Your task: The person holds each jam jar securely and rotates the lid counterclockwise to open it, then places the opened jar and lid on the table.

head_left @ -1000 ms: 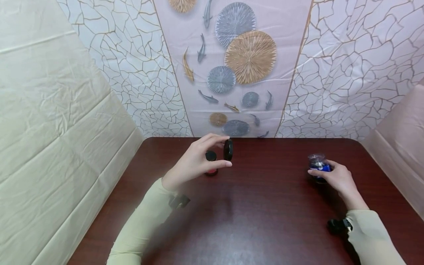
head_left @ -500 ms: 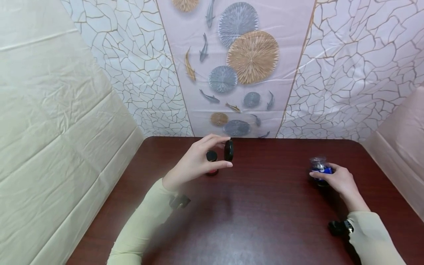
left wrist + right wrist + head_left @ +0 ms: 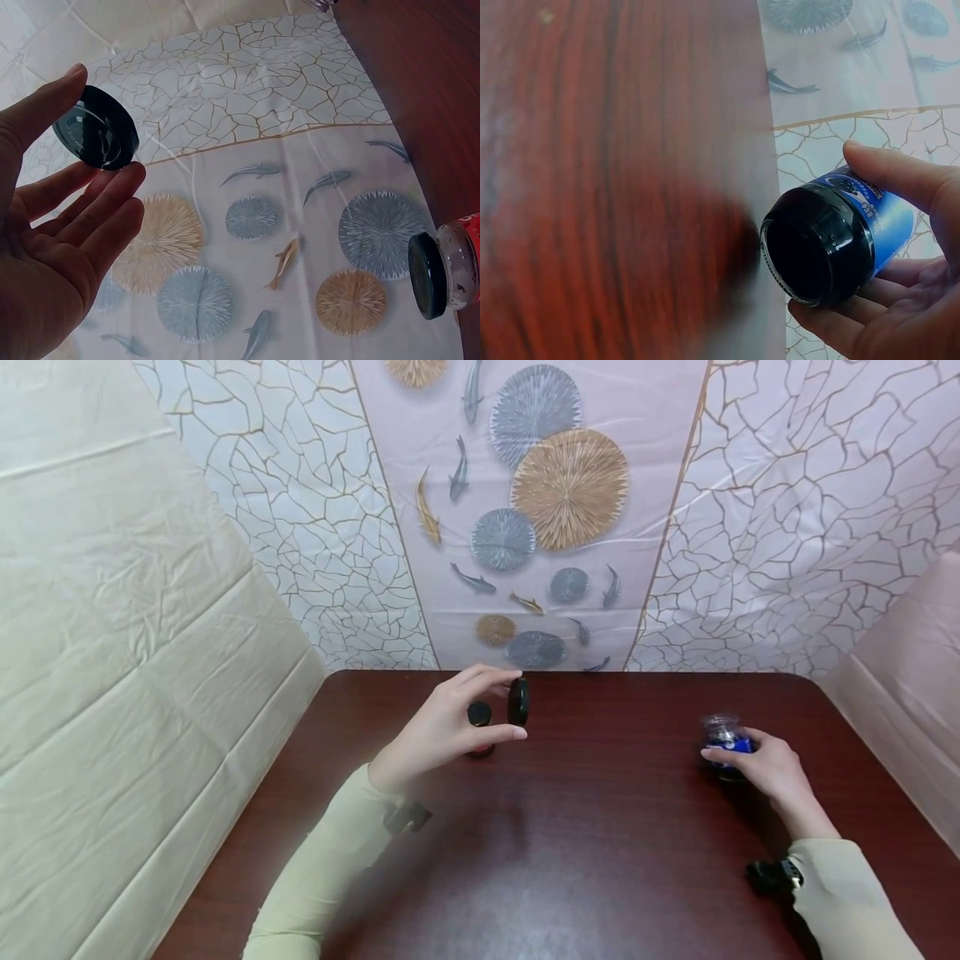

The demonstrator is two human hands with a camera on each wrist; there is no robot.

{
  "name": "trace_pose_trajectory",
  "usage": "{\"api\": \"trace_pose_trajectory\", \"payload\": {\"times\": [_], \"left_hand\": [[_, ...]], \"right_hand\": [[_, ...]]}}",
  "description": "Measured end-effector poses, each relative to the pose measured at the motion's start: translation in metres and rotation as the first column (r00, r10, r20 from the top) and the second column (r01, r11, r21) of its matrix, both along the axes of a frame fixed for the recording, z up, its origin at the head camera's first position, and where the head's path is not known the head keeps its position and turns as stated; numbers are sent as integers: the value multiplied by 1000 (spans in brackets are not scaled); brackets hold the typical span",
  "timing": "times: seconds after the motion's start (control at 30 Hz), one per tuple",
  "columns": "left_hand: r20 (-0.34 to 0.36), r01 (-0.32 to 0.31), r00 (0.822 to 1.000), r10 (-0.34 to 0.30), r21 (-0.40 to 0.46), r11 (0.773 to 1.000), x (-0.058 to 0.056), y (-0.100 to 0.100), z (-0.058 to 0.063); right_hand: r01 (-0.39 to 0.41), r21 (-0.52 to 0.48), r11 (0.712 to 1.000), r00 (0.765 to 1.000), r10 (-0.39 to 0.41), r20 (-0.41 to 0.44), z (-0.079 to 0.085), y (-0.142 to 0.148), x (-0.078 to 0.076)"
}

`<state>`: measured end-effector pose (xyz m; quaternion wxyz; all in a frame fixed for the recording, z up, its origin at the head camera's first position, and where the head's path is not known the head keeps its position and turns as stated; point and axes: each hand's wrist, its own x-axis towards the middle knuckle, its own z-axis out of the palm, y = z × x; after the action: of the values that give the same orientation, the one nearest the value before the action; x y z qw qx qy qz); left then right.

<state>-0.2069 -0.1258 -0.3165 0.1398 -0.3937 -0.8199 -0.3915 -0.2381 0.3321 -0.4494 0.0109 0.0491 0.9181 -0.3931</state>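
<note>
My left hand pinches a black jar lid on edge between thumb and fingertips, above the table. In the left wrist view the glossy hollow inside of the lid shows. At the right, my right hand grips a glass jar with a blue label and dark contents; its clear mouth has no lid on. In the right wrist view the base of this jar faces the table, slightly apart from it. Behind the left hand stands a second jar, black-lidded and red-labelled, partly hidden by that hand.
A dark red-brown wooden table lies under both hands. Its far edge meets a patterned cloth wall with fish and round motifs. Pale cloth hangs along the left side, and pinkish cloth along the right.
The blue-labelled jar in my right hand has shifted very slightly lower and to the right. My left hand and the lid have stayed almost still.
</note>
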Motion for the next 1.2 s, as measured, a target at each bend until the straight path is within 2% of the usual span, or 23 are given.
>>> {"api": "trace_pose_trajectory", "payload": {"times": [0.4,0.83,1.2], "left_hand": [[0,2,1000,-2,-6,1000,1,1,2],[-19,2,1000,-2,4,1000,1,3,-1],[-7,1,1000,-1,1,1000,0,5,-3]], "right_hand": [[17,-18,1000,1000,-17,2,-3,4,3],[49,-27,998,999,-49,-19,-8,7,4],[59,-22,998,998,-60,-34,-10,11,7]]}}
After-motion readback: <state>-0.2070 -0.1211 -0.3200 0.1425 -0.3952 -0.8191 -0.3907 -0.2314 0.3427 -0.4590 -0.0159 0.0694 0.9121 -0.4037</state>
